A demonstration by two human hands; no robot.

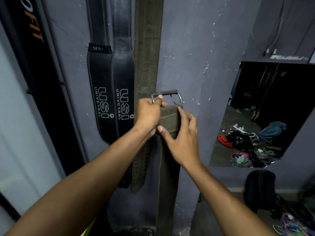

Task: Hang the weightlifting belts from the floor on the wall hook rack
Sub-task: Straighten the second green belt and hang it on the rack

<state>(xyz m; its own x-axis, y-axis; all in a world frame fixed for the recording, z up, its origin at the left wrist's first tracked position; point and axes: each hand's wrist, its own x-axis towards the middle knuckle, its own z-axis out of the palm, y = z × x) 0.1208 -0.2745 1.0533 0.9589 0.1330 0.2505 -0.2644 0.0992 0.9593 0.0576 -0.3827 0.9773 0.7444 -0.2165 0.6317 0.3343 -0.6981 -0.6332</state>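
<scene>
Buckle (166, 97) is pinched at its near corner by the left hand (148, 114), likely so the loop stays free for a hook; the rack itself is out of view above. The right hand (180, 138), fingers spread and fairly straight, presses the olive belt (169, 120) just below that grip, steadying it against the wall (190, 48). Three belts hang beside the grip already: two black (100, 74) (123, 65), one olive (147, 48). The held one makes four.
</scene>
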